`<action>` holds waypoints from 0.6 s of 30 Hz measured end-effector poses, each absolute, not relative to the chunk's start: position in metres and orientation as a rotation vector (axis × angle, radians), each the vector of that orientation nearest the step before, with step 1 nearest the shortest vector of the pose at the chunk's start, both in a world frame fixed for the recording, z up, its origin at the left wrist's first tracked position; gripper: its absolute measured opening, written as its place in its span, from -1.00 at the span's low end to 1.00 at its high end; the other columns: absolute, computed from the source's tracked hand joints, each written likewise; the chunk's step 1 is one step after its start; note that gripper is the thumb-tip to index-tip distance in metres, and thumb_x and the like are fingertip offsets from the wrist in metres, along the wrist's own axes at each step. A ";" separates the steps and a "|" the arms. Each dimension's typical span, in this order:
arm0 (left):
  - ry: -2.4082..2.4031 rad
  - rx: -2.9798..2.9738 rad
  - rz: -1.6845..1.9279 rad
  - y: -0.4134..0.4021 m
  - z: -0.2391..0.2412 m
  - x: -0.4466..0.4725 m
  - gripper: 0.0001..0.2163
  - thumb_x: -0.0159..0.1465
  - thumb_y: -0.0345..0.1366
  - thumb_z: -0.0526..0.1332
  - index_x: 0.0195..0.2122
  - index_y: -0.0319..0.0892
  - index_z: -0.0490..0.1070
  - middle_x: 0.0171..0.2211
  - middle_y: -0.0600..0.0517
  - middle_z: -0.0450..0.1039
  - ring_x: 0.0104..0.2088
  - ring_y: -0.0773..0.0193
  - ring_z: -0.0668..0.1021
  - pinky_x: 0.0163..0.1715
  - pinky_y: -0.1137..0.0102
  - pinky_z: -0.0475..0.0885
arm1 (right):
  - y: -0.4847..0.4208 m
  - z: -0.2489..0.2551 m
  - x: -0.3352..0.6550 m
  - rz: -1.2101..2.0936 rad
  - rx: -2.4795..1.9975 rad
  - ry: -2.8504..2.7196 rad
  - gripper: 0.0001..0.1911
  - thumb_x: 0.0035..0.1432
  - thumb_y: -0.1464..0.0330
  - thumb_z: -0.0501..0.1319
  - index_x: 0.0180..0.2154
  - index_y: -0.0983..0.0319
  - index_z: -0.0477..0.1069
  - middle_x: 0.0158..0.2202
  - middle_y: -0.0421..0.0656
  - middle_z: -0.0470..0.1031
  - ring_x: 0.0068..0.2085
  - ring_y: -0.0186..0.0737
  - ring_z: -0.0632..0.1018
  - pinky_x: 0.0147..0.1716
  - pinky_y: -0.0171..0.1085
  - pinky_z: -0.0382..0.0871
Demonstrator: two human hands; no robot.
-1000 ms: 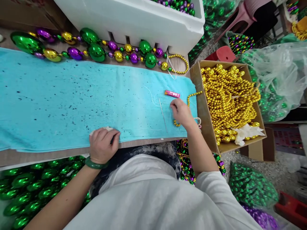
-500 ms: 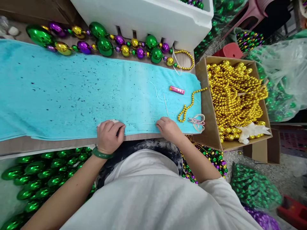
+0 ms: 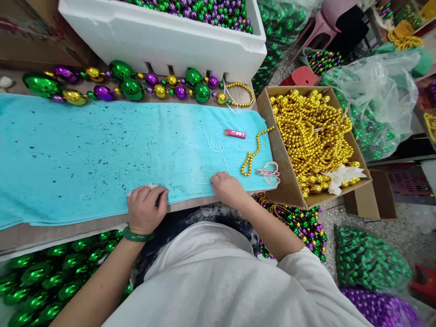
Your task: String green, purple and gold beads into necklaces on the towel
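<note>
My left hand [image 3: 147, 208], with a green bangle [image 3: 138, 235] at the wrist, rests curled at the near edge of the turquoise towel [image 3: 85, 154]. A bit of something white [image 3: 152, 186] peeks out past its fingers; the rest is hidden. Farther right, my right hand [image 3: 227, 186] lies closed on the towel, a thin white thread [image 3: 200, 183] running into its fingertips. Just beyond it is a thin white needle-like stick [image 3: 223, 156]. Nearby lie a pink lighter [image 3: 235, 133], a short gold bead strand [image 3: 258, 144] and small thread snips [image 3: 268, 172].
Behind the towel lies a garland [image 3: 131, 89] of large green, purple and gold beads, before a white foam box [image 3: 163, 41]. A cardboard box [image 3: 284, 168] of gold bead strands stands right. Large green beads [image 3: 51, 274] sit below left; bead-filled bags [image 3: 371, 256] are on the floor.
The camera view has tilted up and shifted to the right, showing more of the foam box's beads. Both hands keep their places and poses on the towel.
</note>
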State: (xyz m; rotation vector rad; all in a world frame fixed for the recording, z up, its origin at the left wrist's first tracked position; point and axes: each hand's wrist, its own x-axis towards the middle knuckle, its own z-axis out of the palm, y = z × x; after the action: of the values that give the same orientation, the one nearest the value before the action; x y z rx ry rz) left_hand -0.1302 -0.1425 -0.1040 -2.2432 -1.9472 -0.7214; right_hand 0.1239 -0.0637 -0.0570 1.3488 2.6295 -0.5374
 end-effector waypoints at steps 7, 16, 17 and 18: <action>-1.930 -2.262 -0.739 -0.142 -0.104 -0.131 -0.91 0.23 -0.33 0.18 -0.28 -0.12 0.47 -0.38 -0.11 0.47 -0.21 0.01 0.49 -0.20 0.16 0.34 | -0.062 -0.050 0.148 -1.192 1.688 2.697 -0.86 0.19 0.47 0.08 -0.31 0.25 0.42 -0.32 -0.13 0.47 -0.31 -0.29 0.43 -0.27 -0.33 0.29; -1.876 -2.317 -0.702 -0.141 -0.103 -0.134 -0.93 0.24 -0.35 0.20 -0.26 -0.15 0.44 -0.38 -0.12 0.46 -0.24 0.04 0.49 -0.18 0.17 0.35 | -0.118 -0.023 0.268 -1.424 1.914 2.068 -0.90 0.09 0.42 0.12 -0.41 0.24 0.40 -0.50 -0.24 0.39 -0.46 -0.33 0.37 -0.45 -0.37 0.20; -1.864 -2.320 -0.697 -0.140 -0.103 -0.135 -0.93 0.24 -0.35 0.20 -0.27 -0.15 0.44 -0.38 -0.12 0.46 -0.25 0.04 0.48 -0.19 0.18 0.35 | -0.125 -0.032 0.279 -1.325 1.921 1.981 -0.90 0.07 0.46 0.12 -0.43 0.24 0.40 -0.50 -0.23 0.41 -0.46 -0.32 0.39 -0.45 -0.36 0.20; -1.851 -2.323 -0.693 -0.140 -0.104 -0.135 -0.94 0.24 -0.35 0.20 -0.27 -0.14 0.43 -0.38 -0.11 0.45 -0.26 0.04 0.48 -0.20 0.18 0.35 | -0.131 -0.044 0.287 -1.212 1.932 1.914 -0.89 0.05 0.49 0.12 -0.44 0.24 0.40 -0.49 -0.20 0.44 -0.44 -0.30 0.42 -0.44 -0.36 0.20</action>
State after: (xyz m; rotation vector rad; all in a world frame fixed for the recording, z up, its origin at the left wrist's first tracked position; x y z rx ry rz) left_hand -0.1351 -0.1397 -0.1035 -2.3226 -1.8514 -0.6930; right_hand 0.2866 -0.1314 -0.0441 1.9322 1.9141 -1.2123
